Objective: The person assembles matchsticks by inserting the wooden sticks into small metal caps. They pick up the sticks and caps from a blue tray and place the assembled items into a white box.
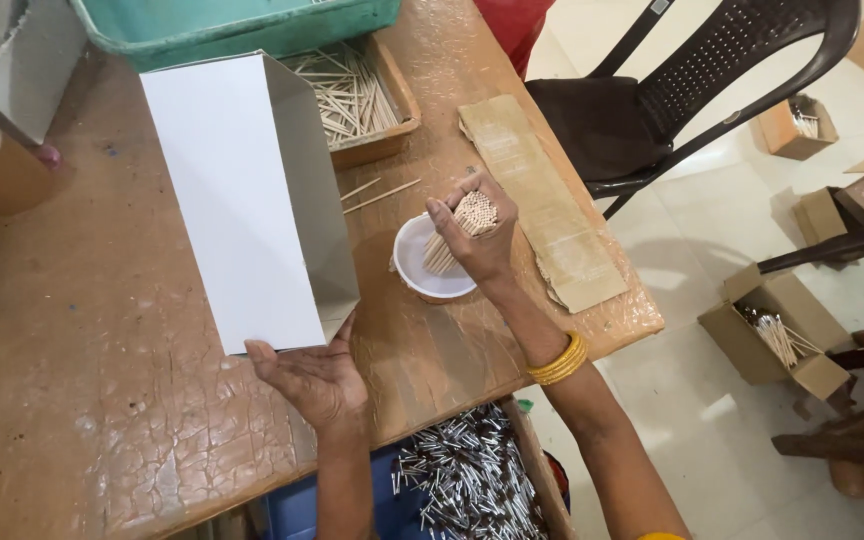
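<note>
Head view: bundle of thin wooden sticks (460, 228) pinched in the right hand (479, 238), its lower end inside a small white cup (430, 278) on the wooden table (92, 330); left hand (314, 372), spread open, touches a white cardboard box (242, 195) beside it

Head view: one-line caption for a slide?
Right hand grips thin wooden sticks over a white cup; left hand steadies a white box.

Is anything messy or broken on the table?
Two loose sticks lie on the table beside the wooden tray, apart from the others. The table's brown coating is cracked and peeling near the left hand. The cardboard strip looks worn and frayed. The bundle of sticks in the right hand is tidy.
</note>
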